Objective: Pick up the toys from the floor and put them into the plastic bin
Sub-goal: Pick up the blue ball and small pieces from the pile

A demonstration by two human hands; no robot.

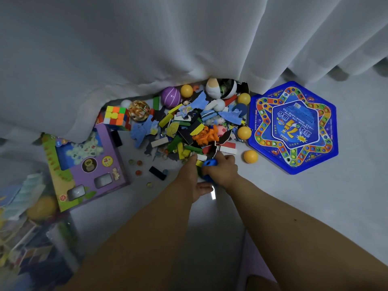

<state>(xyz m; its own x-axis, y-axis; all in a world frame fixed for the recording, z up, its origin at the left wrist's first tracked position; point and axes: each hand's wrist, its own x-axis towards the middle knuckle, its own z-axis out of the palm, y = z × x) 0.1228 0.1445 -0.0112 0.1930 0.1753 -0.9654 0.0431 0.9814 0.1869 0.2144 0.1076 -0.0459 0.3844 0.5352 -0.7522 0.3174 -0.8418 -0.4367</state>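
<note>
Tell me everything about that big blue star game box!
The blue hexagonal box lies flat on the pale floor, right of the toy pile, by the curtain. Its glossy lid shows a star-shaped track of coloured dots around a printed label. It looks like plastic or tin. Yellow balls sit close along its left edge. Neither hand touches it.

dim, bluish light; wide-angle bending at edges; plastic bin point(31, 227) at lower left blurred.
</note>
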